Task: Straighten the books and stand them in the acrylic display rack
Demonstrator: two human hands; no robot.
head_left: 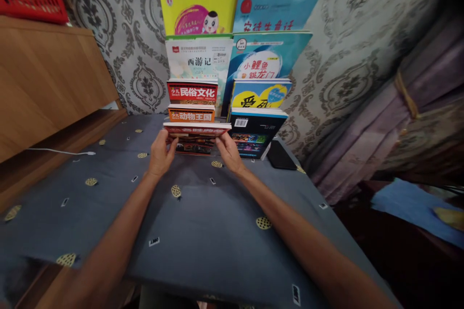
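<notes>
Between my two hands is a book point(197, 130) with a red band on its cover, standing at the front of the left row. My left hand point(162, 153) grips its left edge, thumb on the front. On its right edge, my right hand point(229, 150) has its fingers closed the same way. Behind it rise an orange book point(192, 115), a red book point(192, 91), a white book point(199, 60) and a tall yellow book point(199, 7). Right beside my right hand stands a dark book point(257, 133) with a barcode, at the front of the right row.
Blue and teal books point(275, 7) stand upright against the patterned wall. A black flat device point(282, 155) lies right of the rows. A white cable point(65, 151) crosses the left side of the grey cloth point(213, 231). A wooden cabinet point(50, 77) borders the left; a curtain point(362, 140) hangs right.
</notes>
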